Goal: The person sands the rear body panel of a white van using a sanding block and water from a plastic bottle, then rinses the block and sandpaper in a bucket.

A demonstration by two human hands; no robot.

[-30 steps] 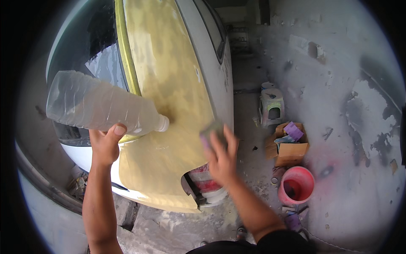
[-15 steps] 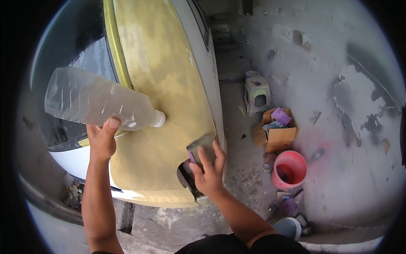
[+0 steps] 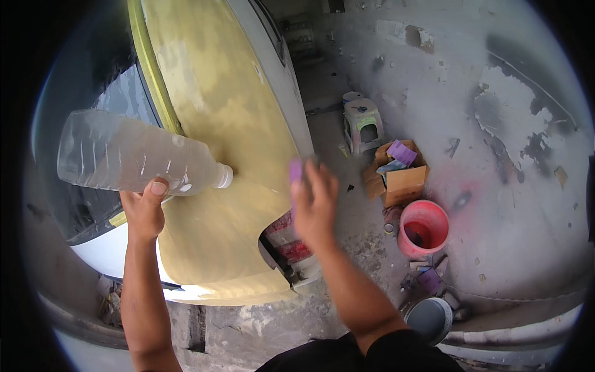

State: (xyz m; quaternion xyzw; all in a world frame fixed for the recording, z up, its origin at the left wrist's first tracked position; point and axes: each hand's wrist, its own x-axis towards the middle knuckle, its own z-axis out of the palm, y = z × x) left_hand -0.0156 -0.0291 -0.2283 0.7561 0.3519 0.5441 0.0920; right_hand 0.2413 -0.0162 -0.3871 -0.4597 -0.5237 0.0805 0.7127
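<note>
Left hand [image 3: 144, 214]: we grip a clear plastic bottle [image 3: 130, 152] at nine o'clock, neck toward three.
Right hand [image 3: 316, 204]: blurred; we grasp a purple-edged sanding block [image 3: 296, 170] at the dial's centre.
Pink bucket [image 3: 437, 217]: we see it near four o'clock.

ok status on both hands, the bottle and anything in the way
Left hand grips clear bottle, neck pointing right. Right hand holds purple-edged block, blurred; contact with yellowish car panel unclear. Pink bucket and cardboard box on floor, off to the right.
</note>
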